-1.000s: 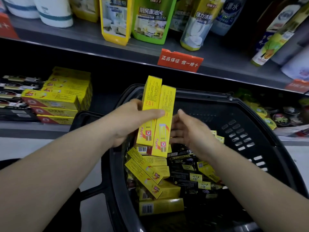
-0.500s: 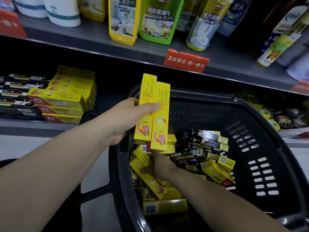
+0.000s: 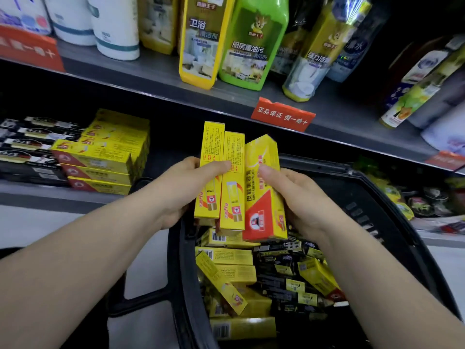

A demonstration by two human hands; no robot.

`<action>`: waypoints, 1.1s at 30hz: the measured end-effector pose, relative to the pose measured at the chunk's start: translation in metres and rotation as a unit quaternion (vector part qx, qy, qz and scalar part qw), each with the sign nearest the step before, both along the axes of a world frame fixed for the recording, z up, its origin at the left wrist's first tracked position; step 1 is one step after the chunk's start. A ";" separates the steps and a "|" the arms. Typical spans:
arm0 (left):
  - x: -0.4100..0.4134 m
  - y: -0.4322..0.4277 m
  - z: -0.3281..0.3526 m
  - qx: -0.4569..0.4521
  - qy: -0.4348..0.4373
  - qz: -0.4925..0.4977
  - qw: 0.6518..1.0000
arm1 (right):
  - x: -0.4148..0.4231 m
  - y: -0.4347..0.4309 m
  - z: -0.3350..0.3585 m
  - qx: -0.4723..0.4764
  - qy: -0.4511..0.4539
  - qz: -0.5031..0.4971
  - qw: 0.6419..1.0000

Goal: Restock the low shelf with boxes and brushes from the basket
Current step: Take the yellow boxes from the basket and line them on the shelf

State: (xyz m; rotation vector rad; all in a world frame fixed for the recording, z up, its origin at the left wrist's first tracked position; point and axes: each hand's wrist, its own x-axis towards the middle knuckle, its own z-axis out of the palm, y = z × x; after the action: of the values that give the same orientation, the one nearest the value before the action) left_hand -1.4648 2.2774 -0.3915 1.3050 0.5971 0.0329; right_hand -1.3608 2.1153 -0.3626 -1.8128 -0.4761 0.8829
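Over the black basket (image 3: 392,222), my left hand (image 3: 181,187) grips two slim yellow boxes (image 3: 222,177) upright, side by side. My right hand (image 3: 299,197) holds a third, wider yellow-and-red box (image 3: 264,192) upright against them on the right. Below, the basket holds several more yellow boxes (image 3: 226,258) and dark packaged brushes (image 3: 279,280) lying jumbled. On the low shelf (image 3: 37,195) at the left stands a stack of the same yellow boxes (image 3: 100,157), with dark brush packs (image 3: 27,144) to its left.
The upper shelf (image 3: 226,96) overhangs the low one and carries cleaner bottles (image 3: 251,41) and a red price tag (image 3: 281,114). More packaged goods (image 3: 427,200) lie on the low shelf at the right. The basket handle (image 3: 141,301) juts out to the left.
My right hand came up out of the basket with a wider yellow-and-red box and set it beside the two boxes in my left hand. The left hand stayed roughly where it was.
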 end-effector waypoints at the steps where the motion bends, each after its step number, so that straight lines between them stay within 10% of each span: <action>1: -0.002 0.002 0.001 -0.007 -0.004 0.005 1.000 | -0.004 0.009 0.001 -0.002 -0.016 -0.006 1.000; 12: -0.053 0.083 0.001 -0.064 0.020 0.074 0.995 | -0.009 0.104 0.009 0.005 0.040 0.091 0.995; 20: -0.092 0.172 -0.056 -0.083 0.060 0.322 0.941 | -0.004 0.191 -0.012 -0.036 0.081 0.105 0.991; 33: -0.088 0.218 -0.111 -0.129 0.052 0.440 0.887 | 0.031 0.296 -0.092 -0.100 -0.080 -0.018 0.992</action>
State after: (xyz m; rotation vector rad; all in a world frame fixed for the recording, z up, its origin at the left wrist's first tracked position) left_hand -1.5532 2.4950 -0.5028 0.6919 1.2069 0.6148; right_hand -1.3295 2.4110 -0.4542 -2.0811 -0.4680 0.7865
